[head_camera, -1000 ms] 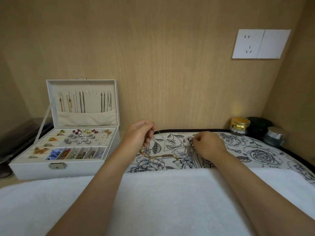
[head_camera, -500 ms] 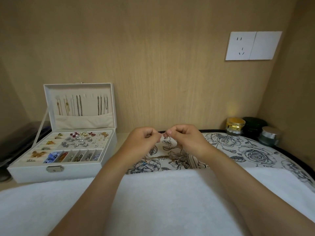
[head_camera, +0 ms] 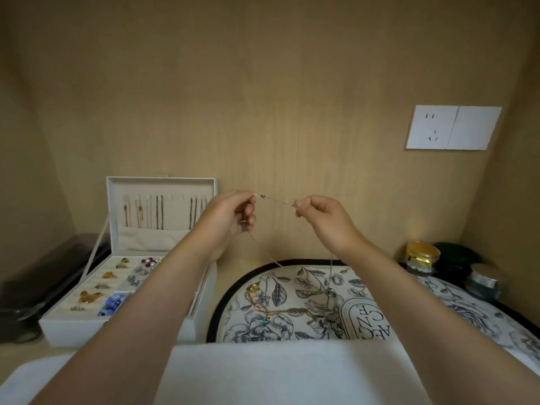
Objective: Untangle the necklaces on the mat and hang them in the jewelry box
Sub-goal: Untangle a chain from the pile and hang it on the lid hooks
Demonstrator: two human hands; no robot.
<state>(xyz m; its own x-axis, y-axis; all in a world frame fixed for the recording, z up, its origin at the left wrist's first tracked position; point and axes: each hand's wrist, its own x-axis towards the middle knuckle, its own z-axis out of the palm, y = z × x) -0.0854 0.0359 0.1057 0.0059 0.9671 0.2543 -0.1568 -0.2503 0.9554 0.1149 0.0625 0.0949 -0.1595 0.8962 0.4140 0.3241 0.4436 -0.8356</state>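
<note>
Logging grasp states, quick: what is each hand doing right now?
Left hand: closed, pinching the thin necklace at its clasp end.
Right hand: closed, pinching the same necklace further along.

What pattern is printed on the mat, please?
The mat has grey-blue roses and leaves on cream with a black border, seen best in the head view.

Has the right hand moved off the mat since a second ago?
Yes. The right hand has risen off the mat: it is now above the mat's far edge, before the wall, pinching a thin chain.
</note>
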